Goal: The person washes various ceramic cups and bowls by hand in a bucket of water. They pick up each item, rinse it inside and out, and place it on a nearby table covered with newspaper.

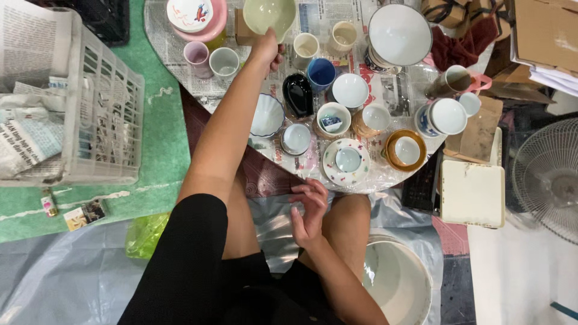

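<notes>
Holding a pale green glazed ceramic bowl (269, 15) by its near rim, the left hand (267, 51) reaches far across the round bench (385, 180), which is covered with newspaper and clear plastic. The fingers of this hand are closed on the bowl's edge, and the bowl sits at the far side of the bench, just beside a small brown box (242, 29) and near a pink plate with a white painted dish (194, 15) on it. From this I judge that the step in hand is the placing or lifting of this bowl among the other crockery; which of the two, I cannot tell.

The right hand (308, 210) rests near the front edge of the bench, above the lap. Its fingers are loosely curled and hold nothing.

Around the bowl stand many cups: a lilac cup (196, 54), a grey cup (224, 61), two cream mugs (325, 41), a blue cup (321, 73) and a glossy black dish (297, 95). A large white bowl (399, 33) is further right. A white plastic crate with newspaper (90, 108) stands at the left on the floor.

The next move calls for care, since the neighbouring pieces are close and breakable.
</notes>
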